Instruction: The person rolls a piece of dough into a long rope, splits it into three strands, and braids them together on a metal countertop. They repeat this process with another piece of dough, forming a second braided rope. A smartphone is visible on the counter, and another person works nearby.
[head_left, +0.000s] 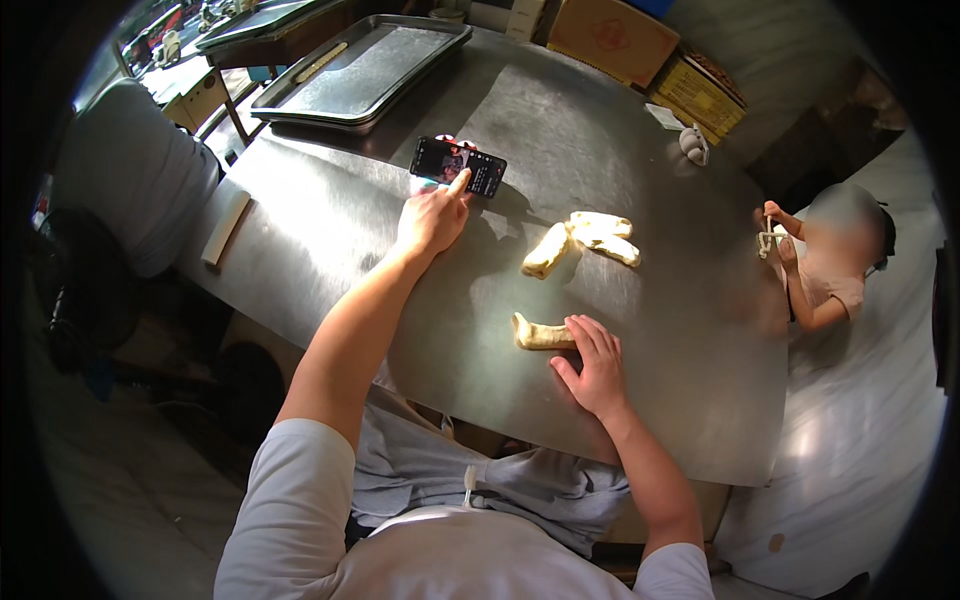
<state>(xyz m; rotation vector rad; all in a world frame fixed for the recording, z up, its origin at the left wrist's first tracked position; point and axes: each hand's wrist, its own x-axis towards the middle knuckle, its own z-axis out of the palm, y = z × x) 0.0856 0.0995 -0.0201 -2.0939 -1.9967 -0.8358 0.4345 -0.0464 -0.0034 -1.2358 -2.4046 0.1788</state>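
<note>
With its index finger extended, my left hand (433, 219) touches the screen of a smartphone (489, 174) propped on a stand on the metal table. My right hand (597, 365) rests over the right end of a piece of dough (541, 336) lying near the table's front edge; the thumb is spread from the fingers. Beyond it, three dough pieces lie together: one slanted piece (546, 250) on the left, an upper one (602, 223) and a lower one (616, 248) on the right.
A stack of metal baking trays (360, 124) holding a thin strip of dough (322, 62) stands at the back left. A pale flat bar (226, 228) lies at the table's left. Cardboard boxes (611, 37) stand behind. At the right edge another person (825, 277) holds a thin looped strand.
</note>
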